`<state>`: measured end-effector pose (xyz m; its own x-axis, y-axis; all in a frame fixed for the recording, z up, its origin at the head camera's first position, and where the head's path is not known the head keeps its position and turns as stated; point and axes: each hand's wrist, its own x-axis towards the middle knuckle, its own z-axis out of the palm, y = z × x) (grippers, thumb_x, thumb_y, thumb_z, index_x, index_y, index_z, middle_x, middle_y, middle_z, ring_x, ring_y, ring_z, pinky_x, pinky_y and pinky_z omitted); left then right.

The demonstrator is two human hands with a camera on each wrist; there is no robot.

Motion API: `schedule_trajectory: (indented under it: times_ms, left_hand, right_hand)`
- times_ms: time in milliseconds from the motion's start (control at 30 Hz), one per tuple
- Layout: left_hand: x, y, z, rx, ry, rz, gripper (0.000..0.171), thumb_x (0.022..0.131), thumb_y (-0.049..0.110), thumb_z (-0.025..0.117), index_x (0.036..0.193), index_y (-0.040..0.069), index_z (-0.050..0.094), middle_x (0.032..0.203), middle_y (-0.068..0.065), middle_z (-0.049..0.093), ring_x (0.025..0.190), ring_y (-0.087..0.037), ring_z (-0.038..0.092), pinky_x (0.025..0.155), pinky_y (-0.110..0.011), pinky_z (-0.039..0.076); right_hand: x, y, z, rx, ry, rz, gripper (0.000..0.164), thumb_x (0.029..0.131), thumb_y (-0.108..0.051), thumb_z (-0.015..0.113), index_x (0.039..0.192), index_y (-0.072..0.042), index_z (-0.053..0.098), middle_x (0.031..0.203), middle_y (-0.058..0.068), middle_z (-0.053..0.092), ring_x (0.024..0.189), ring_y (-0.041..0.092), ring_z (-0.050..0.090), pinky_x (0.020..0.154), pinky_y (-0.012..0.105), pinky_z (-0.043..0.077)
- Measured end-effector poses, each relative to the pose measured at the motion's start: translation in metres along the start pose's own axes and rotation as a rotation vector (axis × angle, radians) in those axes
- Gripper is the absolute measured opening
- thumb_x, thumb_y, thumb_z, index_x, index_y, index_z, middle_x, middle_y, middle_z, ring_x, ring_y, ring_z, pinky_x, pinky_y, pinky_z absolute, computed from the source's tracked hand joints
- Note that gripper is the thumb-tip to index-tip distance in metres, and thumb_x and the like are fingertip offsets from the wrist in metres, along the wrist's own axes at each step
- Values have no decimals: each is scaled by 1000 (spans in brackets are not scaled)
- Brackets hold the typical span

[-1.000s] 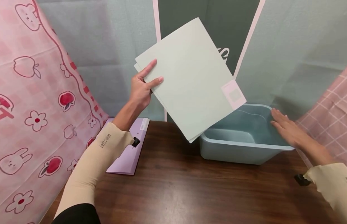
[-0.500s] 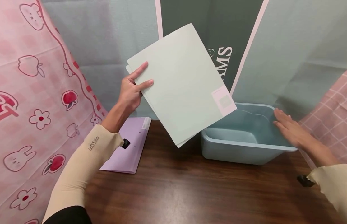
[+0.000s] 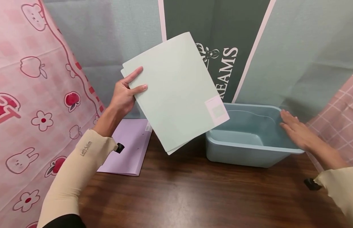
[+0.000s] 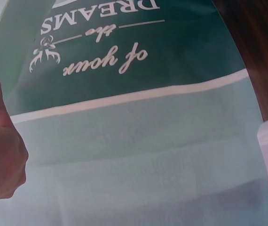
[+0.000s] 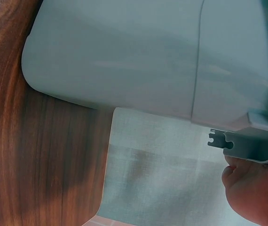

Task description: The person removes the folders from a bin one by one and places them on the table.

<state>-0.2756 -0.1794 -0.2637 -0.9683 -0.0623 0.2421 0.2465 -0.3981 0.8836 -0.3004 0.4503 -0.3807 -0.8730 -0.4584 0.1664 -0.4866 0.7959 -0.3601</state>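
Note:
My left hand [image 3: 123,95] grips a pale green file folder [image 3: 176,91] by its left edge, thumb and a finger on the near face. The folder is tilted in the air, a pinkish label at its lower right corner, and its lower right side overlaps the bin in the head view. My right hand [image 3: 299,133] lies along the right end of a blue-grey plastic bin [image 3: 239,155], fingers straight at the rim. In the right wrist view part of that hand [image 5: 256,188] shows under the bin's lip [image 5: 251,146]. The bin's visible inside holds nothing.
A purple folder [image 3: 128,148] lies on the dark wooden table [image 3: 176,193] at left, partly behind my left forearm. A grey-green cloth with lettering [image 3: 227,69] hangs behind. Pink printed cloths stand at left [image 3: 31,104] and right [image 3: 336,126].
My left hand has moved left and a little down with the pale green folder, uncovering more of the bin and the lettering behind. The right hand has stayed at the bin's rim.

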Motion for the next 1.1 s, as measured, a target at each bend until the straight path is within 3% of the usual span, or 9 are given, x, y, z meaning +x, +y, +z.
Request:
schedule_trajectory:
  times_ms: [367,600,767,1100]
  left_hand:
    - [-5,10,-30,17,-52,-53,72,86,-23,72,150,10,62,152,-14,56,115,-19,70,81,-32,65]
    - [-5,16,-50,30,-103,-132,67,89,-21,70,146,13,66,137,-8,67,112,-18,72,80,-36,65]
    - [-4,20,-66,-16,-142,-168,64,91,-25,64,144,10,67,128,-10,72,109,-20,74,77,-39,65]
    - [-1,15,-94,66,-193,-274,61,95,-20,62,145,16,68,128,-5,75,104,-20,78,77,-38,65]
  right_hand:
    - [2,0,0,15,-7,-2,60,116,-18,28,163,13,6,169,35,3,161,41,-6,121,16,-15]
    - [1,0,0,11,-12,-10,60,116,-18,28,164,11,5,170,34,0,162,40,-7,120,14,-16]
    - [3,1,2,16,-4,-14,60,116,-18,29,163,13,7,170,35,3,162,41,-5,121,15,-15]
    - [1,-3,1,11,-19,15,60,116,-18,26,162,13,6,170,34,1,162,40,-7,125,22,-15]
